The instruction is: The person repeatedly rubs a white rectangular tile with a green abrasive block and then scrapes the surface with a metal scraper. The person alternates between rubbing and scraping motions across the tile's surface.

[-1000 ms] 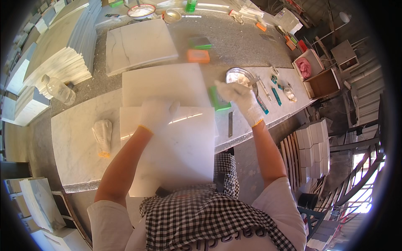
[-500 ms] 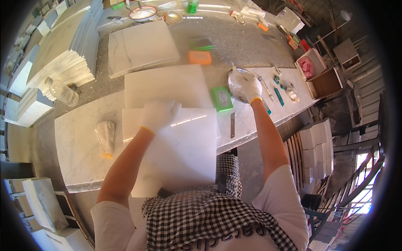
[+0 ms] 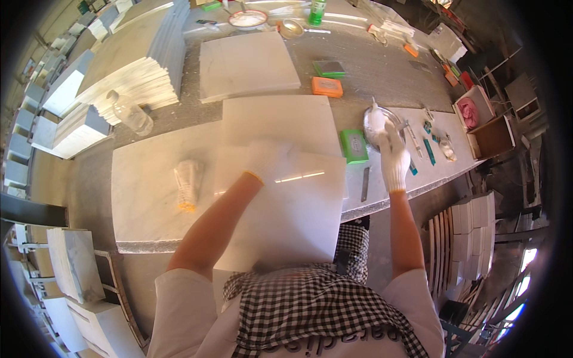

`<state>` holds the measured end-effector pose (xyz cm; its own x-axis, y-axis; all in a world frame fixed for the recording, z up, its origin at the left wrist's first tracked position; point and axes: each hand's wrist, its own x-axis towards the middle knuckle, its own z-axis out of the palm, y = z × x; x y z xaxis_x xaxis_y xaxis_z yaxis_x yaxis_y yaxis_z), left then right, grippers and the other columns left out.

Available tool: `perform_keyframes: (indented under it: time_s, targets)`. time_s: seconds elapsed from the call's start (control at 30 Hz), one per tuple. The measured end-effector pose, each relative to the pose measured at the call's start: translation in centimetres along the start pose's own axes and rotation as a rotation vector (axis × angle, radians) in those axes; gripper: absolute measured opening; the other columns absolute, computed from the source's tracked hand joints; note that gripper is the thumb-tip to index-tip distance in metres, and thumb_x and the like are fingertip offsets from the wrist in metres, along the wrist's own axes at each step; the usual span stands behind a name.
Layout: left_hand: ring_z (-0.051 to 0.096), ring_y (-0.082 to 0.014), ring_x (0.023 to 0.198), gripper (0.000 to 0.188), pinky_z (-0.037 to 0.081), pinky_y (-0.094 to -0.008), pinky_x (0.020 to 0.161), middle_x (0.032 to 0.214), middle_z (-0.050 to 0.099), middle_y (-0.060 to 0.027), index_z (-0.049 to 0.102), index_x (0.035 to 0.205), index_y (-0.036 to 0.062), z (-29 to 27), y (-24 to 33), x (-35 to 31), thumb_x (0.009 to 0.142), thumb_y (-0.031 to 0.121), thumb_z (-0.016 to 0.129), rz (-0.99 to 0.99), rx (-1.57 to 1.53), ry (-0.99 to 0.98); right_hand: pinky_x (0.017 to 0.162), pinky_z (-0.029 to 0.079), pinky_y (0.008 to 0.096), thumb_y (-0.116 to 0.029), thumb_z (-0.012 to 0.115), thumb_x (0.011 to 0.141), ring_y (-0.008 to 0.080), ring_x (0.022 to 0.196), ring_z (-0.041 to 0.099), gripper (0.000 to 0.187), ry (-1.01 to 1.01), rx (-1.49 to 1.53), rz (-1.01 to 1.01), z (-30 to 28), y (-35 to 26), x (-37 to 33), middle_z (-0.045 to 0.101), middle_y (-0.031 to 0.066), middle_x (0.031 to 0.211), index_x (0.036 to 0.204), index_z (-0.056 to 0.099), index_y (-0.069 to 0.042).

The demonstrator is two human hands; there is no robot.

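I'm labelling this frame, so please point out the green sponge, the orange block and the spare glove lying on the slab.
green sponge [image 3: 354, 146], head view, middle of its top face
orange block [image 3: 327, 87], head view, centre of its top
spare glove [image 3: 187, 184], head view, middle of the glove

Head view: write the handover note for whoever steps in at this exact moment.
Left hand, gloved, lies flat on the white slab at the bench edge.
Right hand, gloved, holds a small tool in the metal bowl to the right.
Green block lies between slab and bowl; spare glove lies left.
Slab face looks bare; nothing from the bowl is on it yet.
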<state>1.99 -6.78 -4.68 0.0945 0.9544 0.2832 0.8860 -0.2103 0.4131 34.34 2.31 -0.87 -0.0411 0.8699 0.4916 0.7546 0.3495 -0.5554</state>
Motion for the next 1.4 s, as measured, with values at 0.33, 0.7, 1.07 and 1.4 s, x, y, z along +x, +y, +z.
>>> perform_keyframes:
  time_s: [0.33,0.7,1.07,1.4]
  targets:
    - [0.069,-0.0405,0.098,0.048,0.054,-0.0469,0.086,0.107,0.073,-0.0223,0.071,0.114,0.0010,2.2,-0.7,-0.3,0.103,0.045,0.055,-0.125,-0.247,-0.015,0.089,0.055,0.0365,-0.010,0.062,0.099,0.0285,0.098,0.073,0.023,-0.041,0.202,0.252,-2.6,-4.8,-16.7,0.074,0.0209,0.107,0.114,0.072,0.004]
    - [0.064,-0.0464,0.093,0.043,0.052,-0.0501,0.082,0.099,0.068,-0.0256,0.065,0.105,-0.0008,1.9,-1.3,0.3,0.103,0.041,0.055,-0.202,-0.244,-0.030,0.085,0.054,0.0411,-0.028,0.062,0.099,0.0353,0.093,0.070,0.028,-0.338,0.264,0.517,-3.8,-7.9,-22.2,0.072,0.0189,0.103,0.116,0.068,-0.006]
    - [0.065,-0.0332,0.106,0.033,0.048,-0.0478,0.096,0.106,0.073,-0.0117,0.076,0.106,0.0065,-4.2,-3.7,-2.7,0.095,0.035,0.064,-0.094,0.294,0.490,0.082,0.054,0.0364,-0.029,0.055,0.104,0.0293,0.093,0.070,0.031,-0.517,0.565,0.627,-1.7,-4.8,-25.8,0.073,0.0173,0.103,0.119,0.068,-0.004]
    - [0.067,-0.0361,0.105,0.034,0.052,-0.0476,0.093,0.114,0.074,-0.0144,0.074,0.118,0.0114,-12.1,-12.0,-13.4,0.098,0.035,0.061,-0.585,0.374,0.505,0.075,0.049,0.0289,-0.032,0.051,0.110,0.0100,0.086,0.056,0.038,-0.504,0.832,0.680,0.0,-4.0,-26.2,0.068,0.0033,0.096,0.120,0.067,0.001]
